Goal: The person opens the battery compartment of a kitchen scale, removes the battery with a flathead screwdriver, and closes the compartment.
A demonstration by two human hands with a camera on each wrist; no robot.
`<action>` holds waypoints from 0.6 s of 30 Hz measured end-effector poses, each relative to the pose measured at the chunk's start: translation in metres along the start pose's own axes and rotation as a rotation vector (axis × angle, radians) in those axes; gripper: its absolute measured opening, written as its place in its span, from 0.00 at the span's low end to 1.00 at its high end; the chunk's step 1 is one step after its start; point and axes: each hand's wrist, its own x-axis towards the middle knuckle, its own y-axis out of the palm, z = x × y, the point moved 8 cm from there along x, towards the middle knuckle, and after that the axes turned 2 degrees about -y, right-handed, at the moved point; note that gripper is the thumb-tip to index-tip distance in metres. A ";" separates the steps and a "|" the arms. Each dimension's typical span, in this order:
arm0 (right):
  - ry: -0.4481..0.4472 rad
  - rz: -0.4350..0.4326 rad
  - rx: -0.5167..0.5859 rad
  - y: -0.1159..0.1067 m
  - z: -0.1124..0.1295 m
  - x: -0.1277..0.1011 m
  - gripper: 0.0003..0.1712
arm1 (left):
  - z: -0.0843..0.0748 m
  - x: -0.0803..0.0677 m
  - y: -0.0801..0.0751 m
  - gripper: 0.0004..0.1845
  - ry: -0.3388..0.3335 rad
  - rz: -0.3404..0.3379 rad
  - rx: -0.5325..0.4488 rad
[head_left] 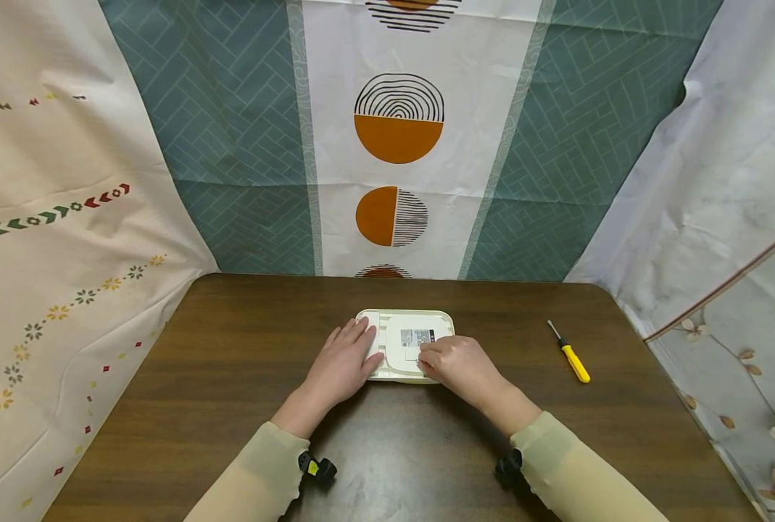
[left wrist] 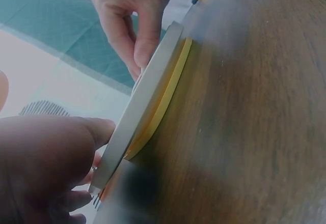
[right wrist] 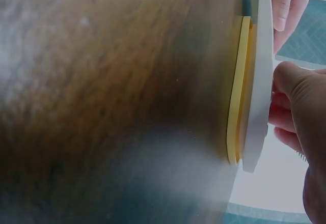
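A flat white rectangular device [head_left: 395,376] with rounded corners lies on the table. A paler panel [head_left: 396,325] on its upper face bears a printed label [head_left: 416,337]. Below the body, a yellow layer [left wrist: 170,89] shows from the side. My left hand [head_left: 346,360] rests on the device's left end, fingers extended forward and thumb spread toward the panel. At the right part of the panel, my right hand [head_left: 459,366] has its fingers bent, thumb and fingertips pinching at the panel in the left wrist view [left wrist: 135,18]. The fingers hide the exact spot they grip.
On the right of the brown wooden table [head_left: 243,406] lies a screwdriver [head_left: 575,362] with a yellow handle, its metal tip pointing away. Patterned cloths [head_left: 250,145] hang behind the table and along both sides.
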 end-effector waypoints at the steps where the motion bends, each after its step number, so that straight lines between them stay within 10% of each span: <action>1: -0.001 -0.003 -0.002 0.000 0.000 0.000 0.12 | 0.000 0.000 0.000 0.34 0.000 0.000 -0.002; 18: 0.131 0.048 0.133 0.001 -0.018 -0.006 0.09 | -0.001 0.000 -0.001 0.34 0.010 0.001 -0.006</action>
